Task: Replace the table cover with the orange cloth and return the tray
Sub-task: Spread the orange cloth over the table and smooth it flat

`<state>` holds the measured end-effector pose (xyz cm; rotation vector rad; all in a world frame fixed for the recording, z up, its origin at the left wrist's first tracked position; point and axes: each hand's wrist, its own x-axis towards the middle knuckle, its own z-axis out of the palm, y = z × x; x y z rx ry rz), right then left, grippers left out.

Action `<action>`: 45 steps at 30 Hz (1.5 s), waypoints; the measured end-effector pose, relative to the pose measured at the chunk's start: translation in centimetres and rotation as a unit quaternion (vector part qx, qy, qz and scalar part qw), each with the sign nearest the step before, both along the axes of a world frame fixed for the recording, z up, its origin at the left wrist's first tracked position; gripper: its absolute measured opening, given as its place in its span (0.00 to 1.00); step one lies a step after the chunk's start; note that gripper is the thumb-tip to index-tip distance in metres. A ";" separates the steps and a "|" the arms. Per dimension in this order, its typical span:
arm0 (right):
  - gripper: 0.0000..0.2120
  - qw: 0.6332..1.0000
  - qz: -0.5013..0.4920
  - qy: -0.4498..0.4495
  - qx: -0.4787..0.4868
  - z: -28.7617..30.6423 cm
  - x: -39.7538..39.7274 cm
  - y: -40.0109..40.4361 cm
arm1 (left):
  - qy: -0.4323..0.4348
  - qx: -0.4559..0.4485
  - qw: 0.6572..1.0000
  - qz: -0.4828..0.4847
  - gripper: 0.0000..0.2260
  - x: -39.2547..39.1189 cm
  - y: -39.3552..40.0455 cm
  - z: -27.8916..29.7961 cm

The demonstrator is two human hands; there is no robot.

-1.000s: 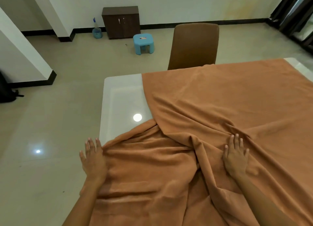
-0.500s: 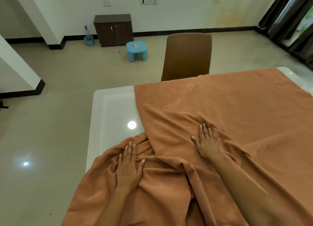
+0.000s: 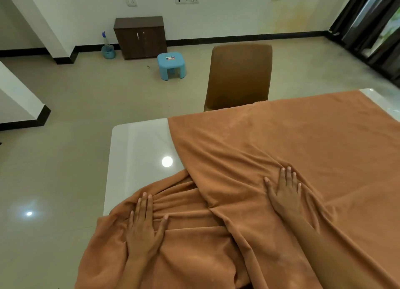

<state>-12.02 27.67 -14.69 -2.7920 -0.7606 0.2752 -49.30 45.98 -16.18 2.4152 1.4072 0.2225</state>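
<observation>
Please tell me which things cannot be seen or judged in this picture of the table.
- Head view: the tray is nowhere in frame.
- White glossy table: mostly covered by the orange fleece cloth; right end cut off by the frame edge.
- Cloth's near hem: cut off by the bottom edge.
- Brown chair: seat hidden behind the table.
- Blue plastic stool: label too small to read.
- Left hand and right hand lie flat.

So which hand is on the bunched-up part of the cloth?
The left hand; it presses the gathered folds near the table's bare end, while the right hand lies on flatter orange cloth.
</observation>
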 end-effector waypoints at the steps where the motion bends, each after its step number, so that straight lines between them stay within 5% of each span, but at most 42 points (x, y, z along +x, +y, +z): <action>1: 0.40 1.000 -0.006 0.000 0.000 0.0 0.4 0.0 | -0.004 0.002 1.000 0.008 0.37 0.1 0.0 0.0; 11: 0.47 0.999 -0.031 -0.002 -0.022 0.1 2.4 0.5 | 0.028 -0.001 0.998 0.059 0.39 0.7 -0.6 0.8; 15: 0.48 0.992 -0.032 0.093 -0.078 3.3 3.6 1.6 | 0.052 -0.022 0.997 0.050 0.41 1.0 -0.6 1.4; 17: 0.44 0.996 -0.025 0.072 -0.046 4.8 1.5 2.2 | 0.062 -0.021 0.997 0.046 0.43 1.0 -0.5 1.5; 20: 0.35 0.995 0.062 -0.050 0.056 5.5 -7.0 1.9 | 0.079 -0.015 0.996 0.028 0.50 1.0 0.1 1.9; 23: 0.32 0.974 0.214 -0.035 0.067 4.6 -18.3 -0.3 | 0.093 -0.042 0.995 -0.001 0.52 0.6 0.0 3.0; 26: 0.33 0.954 0.300 0.005 0.009 1.3 -25.5 -3.4 | 0.101 -0.029 0.992 -0.065 0.44 -0.6 -2.3 3.4; 33: 0.35 0.941 0.337 0.017 -0.013 -0.9 -26.6 -10.0 | 0.090 -0.102 0.985 -0.107 0.34 -4.9 -8.2 2.3; 42: 0.22 0.977 0.210 -0.022 0.017 2.1 -30.6 -7.8 | 0.080 -0.063 0.980 -0.174 0.36 -6.6 -9.7 3.0; 45: 0.24 0.983 0.181 0.008 0.025 2.3 -34.1 -5.0 | 0.063 -0.065 0.972 -0.219 0.28 -7.8 -8.3 3.6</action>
